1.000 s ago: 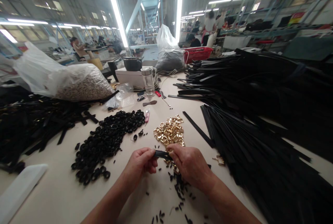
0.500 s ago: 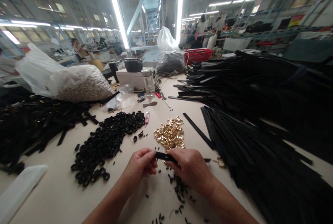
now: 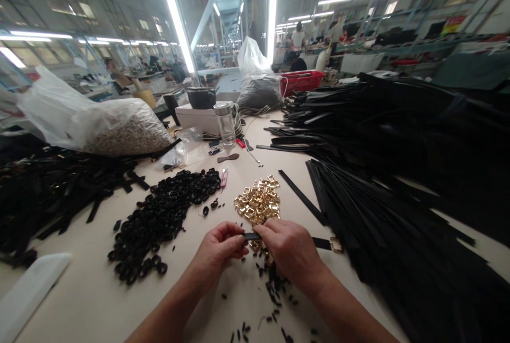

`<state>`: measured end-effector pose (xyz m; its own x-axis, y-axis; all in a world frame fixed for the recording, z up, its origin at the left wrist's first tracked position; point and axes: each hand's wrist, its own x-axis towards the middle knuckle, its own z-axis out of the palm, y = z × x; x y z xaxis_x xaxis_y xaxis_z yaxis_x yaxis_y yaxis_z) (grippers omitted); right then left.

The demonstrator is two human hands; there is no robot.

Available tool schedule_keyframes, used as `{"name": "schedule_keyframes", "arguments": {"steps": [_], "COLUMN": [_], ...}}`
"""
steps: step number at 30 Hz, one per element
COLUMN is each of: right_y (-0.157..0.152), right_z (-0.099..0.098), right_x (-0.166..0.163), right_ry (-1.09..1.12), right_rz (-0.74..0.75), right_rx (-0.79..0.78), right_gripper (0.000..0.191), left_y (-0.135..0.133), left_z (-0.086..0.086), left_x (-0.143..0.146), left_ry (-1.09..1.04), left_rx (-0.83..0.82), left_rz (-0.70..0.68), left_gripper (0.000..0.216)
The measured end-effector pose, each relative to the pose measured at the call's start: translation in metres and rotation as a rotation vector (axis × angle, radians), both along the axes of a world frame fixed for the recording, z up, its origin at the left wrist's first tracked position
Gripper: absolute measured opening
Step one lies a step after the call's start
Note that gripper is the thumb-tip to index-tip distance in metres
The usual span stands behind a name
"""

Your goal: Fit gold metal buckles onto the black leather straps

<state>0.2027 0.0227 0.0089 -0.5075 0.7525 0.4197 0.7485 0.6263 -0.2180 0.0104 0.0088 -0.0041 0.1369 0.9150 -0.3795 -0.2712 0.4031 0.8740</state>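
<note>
Two hands: the left hand (image 3: 221, 250) and the right hand (image 3: 290, 253) meet low over the bench (image 3: 95, 300), fingertips almost touching.
Left grip: thumb and fingers pinched narrow on one end of a black strap (image 3: 252, 236).
Right grip: closed over the same strap a little further along; the strap carries on to the right from under the hand.
Strap: held between both hands just above the bench, level, its far end lying on the bench and ending at a gold buckle (image 3: 336, 245) beside the strip pile.
Under the hands: small black scraps (image 3: 274, 292) scattered on the bench.
Just beyond: a heap of gold buckles (image 3: 258, 202), touching the fingertips' far side.
Left of that: a long mound of black rings (image 3: 163, 215), with a pink clipper (image 3: 224, 177) at its far end.
Right side: a big pile of black strips (image 3: 382, 215) running from near to far.
Left edge: a tangle of black straps (image 3: 43, 189), and a white flat piece (image 3: 30, 290) at the near corner.
Further back: a clear bottle (image 3: 225, 124), a white box (image 3: 195, 117) with a dark pot (image 3: 202, 97) on it, a plastic sack (image 3: 99, 122), a grey bag (image 3: 258, 88), a red basket (image 3: 303, 82).
Far off: other people at other benches, too small to make out.
</note>
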Motion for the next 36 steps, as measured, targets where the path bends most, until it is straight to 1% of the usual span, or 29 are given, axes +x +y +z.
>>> {"name": "schedule_keyframes", "arguments": {"steps": [1, 4, 5, 8, 11, 15, 17, 18, 20, 21, 22, 24, 26, 27, 28, 32, 36], "right_y": [0.000, -0.003, -0.003, -0.003, 0.001, 0.003, 0.003, 0.004, 0.005, 0.005, 0.006, 0.008, 0.010, 0.010, 0.011, 0.013, 0.014], "right_z": [-0.001, -0.004, -0.005, -0.010, -0.014, -0.016, -0.017, -0.017, -0.018, -0.019, -0.020, -0.022, -0.023, -0.024, -0.024, -0.023, -0.022], "right_x": [-0.001, -0.004, -0.005, -0.006, -0.006, -0.007, -0.007, -0.007, -0.005, -0.003, -0.001, 0.002, 0.004, 0.004, 0.005, 0.004, 0.004], "right_ry": [0.041, 0.220, 0.270, 0.365, 0.411, 0.405, 0.398, 0.393, 0.376, 0.368, 0.360, 0.343, 0.323, 0.313, 0.306, 0.291, 0.305], "right_rz": [0.005, 0.038, 0.055, 0.094, 0.119, 0.125, 0.121, 0.115, 0.096, 0.085, 0.075, 0.052, 0.033, 0.027, 0.024, 0.011, -0.015], "right_rx": [-0.038, -0.139, -0.160, -0.188, -0.184, -0.176, -0.173, -0.168, -0.159, -0.157, -0.155, -0.151, -0.146, -0.146, -0.147, -0.152, -0.160], "right_gripper": [0.003, 0.025, 0.026, 0.016, 0.014, 0.008, 0.005, 0.006, 0.010, 0.011, 0.011, 0.010, 0.009, 0.008, 0.008, 0.008, 0.007], "left_y": [0.000, 0.000, 0.000, 0.000, 0.000, 0.001, 0.002, 0.003, 0.009, 0.013, 0.018, 0.029, 0.040, 0.046, 0.052, 0.072, 0.082], "left_z": [0.001, 0.004, 0.004, 0.005, 0.006, 0.005, 0.003, 0.003, 0.004, 0.005, 0.007, 0.011, 0.014, 0.015, 0.015, 0.017, 0.022], "left_x": [0.000, 0.001, 0.001, 0.002, 0.004, 0.006, 0.004, 0.001, -0.009, -0.016, -0.025, -0.043, -0.058, -0.064, -0.067, -0.067, -0.058], "left_ry": [0.010, 0.016, 0.018, 0.016, -0.010, -0.026, -0.028, -0.008, 0.103, 0.202, 0.333, 0.699, 1.047, 1.167, 1.239, 1.301, 1.251], "left_rx": [0.011, 0.069, 0.089, 0.114, 0.147, 0.213, 0.236, 0.247, 0.285, 0.317, 0.357, 0.456, 0.529, 0.552, 0.568, 0.598, 0.597], "left_rz": [0.004, -0.001, -0.005, -0.001, 0.012, -0.003, -0.032, -0.044, -0.029, 0.000, 0.040, 0.098, 0.096, 0.075, 0.047, -0.062, -0.096], "left_gripper": [0.034, 0.029, 0.027, 0.025, 0.023, 0.021, 0.023, 0.026, 0.028, 0.026, 0.023, 0.019, 0.020, 0.019, 0.018, 0.016, 0.011]}}
